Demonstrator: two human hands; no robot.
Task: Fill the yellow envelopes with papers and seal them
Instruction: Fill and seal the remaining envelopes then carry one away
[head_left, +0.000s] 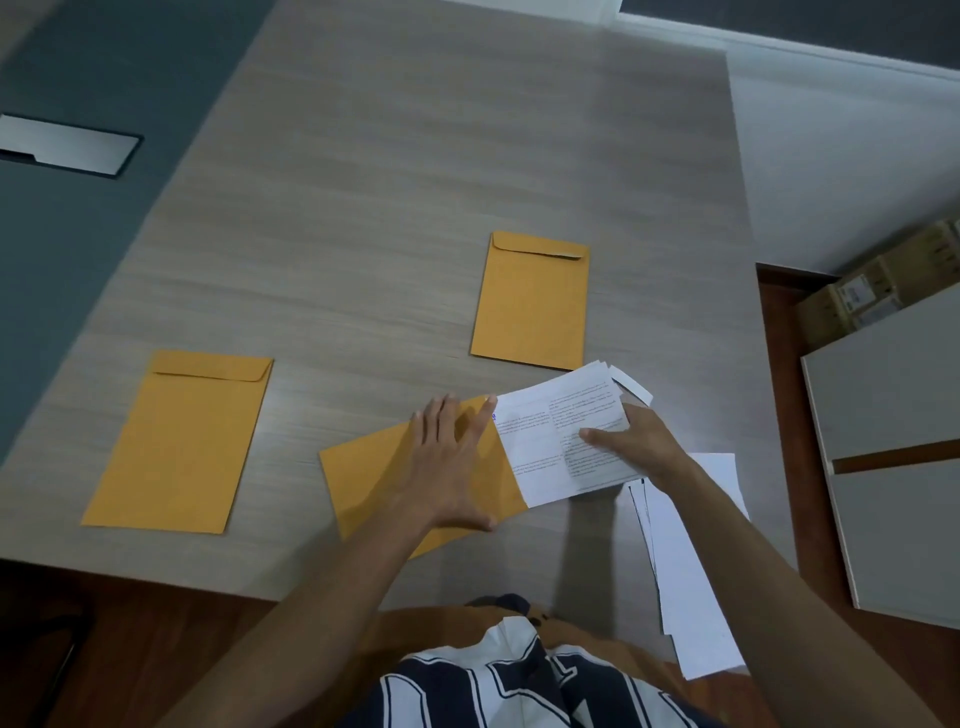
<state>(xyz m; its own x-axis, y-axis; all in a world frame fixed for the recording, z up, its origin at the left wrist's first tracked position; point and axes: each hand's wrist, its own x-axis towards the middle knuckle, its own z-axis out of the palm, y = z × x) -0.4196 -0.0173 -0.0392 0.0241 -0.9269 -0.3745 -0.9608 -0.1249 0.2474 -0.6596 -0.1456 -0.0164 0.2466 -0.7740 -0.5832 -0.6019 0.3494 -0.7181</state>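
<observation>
Yellow envelope (374, 473) under our flat, spread left hand (449, 460), right hand (641, 441) gripping papers (550, 436) at its mouth, bare table (415, 156) beyond.

The surface (415, 156) is a pale grey wood-grain top, its near edge running along the bottom of the view and its right edge beside a dark wooden floor. A closed yellow envelope (182, 441) lies flat near the near-left corner. A second yellow envelope (532, 301) lies flat toward the middle, nearer the right edge. A third envelope (374, 478) rests tilted close to the near edge, with printed sheets (550, 441) at its mouth, possibly partly inside. A loose stack of white papers (691, 561) lies at the near-right corner, overhanging the near edge.
</observation>
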